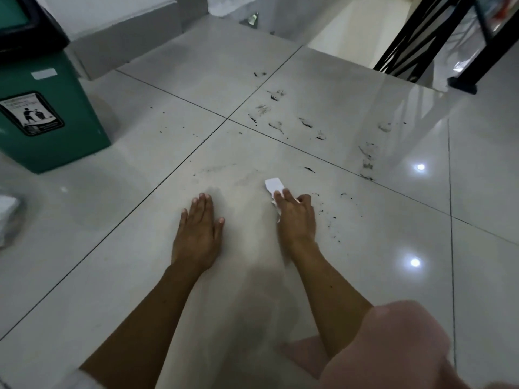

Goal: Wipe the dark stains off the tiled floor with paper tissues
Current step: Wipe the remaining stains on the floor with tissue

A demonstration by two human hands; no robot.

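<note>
step: mid-wipe, looks like | grip: right hand (295, 213) pressing a folded paper tissue (273, 185) to the tiled floor (140, 209), fingers over it; left hand (198, 226) flat, holding nothing | next: probably push out toward the dark stains (306, 123) past the grout cross | room: plenty ahead; green bin (50, 122) far left, black railing (421, 37) and drop-off beyond, so no overreaching

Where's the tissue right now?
In the head view, the white tissue lies on the floor tile just right of centre, pressed under the right hand, beside small dark specks.
</note>
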